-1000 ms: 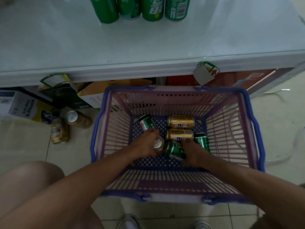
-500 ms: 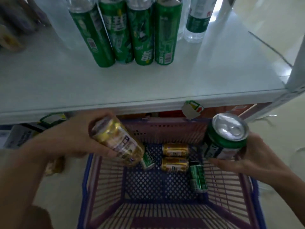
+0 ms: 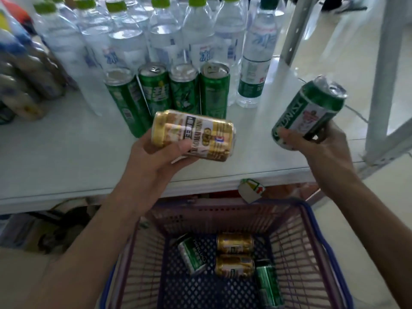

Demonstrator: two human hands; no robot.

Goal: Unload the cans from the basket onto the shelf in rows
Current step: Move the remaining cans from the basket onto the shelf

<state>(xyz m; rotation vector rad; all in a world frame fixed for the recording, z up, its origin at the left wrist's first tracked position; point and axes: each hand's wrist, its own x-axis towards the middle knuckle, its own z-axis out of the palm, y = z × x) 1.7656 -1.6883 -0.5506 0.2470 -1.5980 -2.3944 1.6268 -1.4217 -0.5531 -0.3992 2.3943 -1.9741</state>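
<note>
Left hand (image 3: 156, 157) grips gold can (image 3: 196, 134) sideways; right hand (image 3: 323, 150) grips green can (image 3: 312, 110) (tilted, apparently over shelf (image 3: 66, 152)).

Clear water bottles (image 3: 165, 39) with green caps stand crowded across the top of the frame. Blurred colourful packs (image 3: 20, 70) lie at the upper left. A grey metal upright (image 3: 382, 85) rises at the right. A small price tag (image 3: 250, 190) hangs near the centre.
</note>
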